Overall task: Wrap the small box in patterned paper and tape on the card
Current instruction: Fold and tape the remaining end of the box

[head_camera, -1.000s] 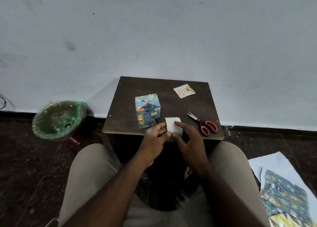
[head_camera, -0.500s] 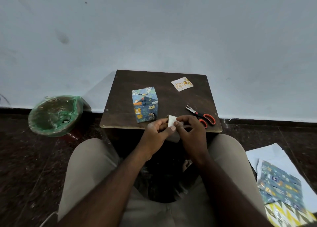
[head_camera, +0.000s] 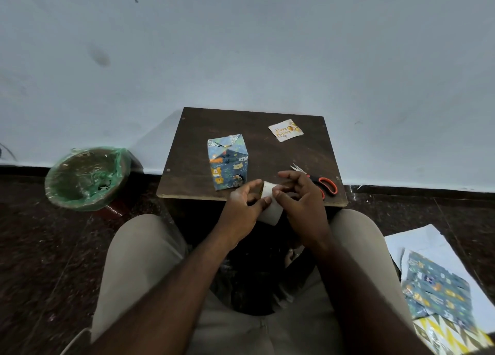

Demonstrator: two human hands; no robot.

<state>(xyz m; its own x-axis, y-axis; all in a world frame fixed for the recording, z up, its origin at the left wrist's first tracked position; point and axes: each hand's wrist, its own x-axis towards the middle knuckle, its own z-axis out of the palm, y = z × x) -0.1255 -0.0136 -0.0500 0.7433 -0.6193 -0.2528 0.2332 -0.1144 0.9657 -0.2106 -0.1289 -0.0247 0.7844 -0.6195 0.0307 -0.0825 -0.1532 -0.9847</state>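
Head view: the tape roll (head_camera: 272,212) now tilts lower than a moment ago; left hand (head_camera: 239,212) and right hand (head_camera: 302,207) both pinch it.

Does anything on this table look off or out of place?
On the wrapped box, the top flaps gape slightly where they meet. The card lies skewed at the far right, not taped on.

Dim, cool, even light; the wall (head_camera: 241,46) at 12 o'clock is brightest, the floor (head_camera: 40,247) murky. The counter (head_camera: 241,121) throws a soft shadow toward 9 o'clock; edges bend.
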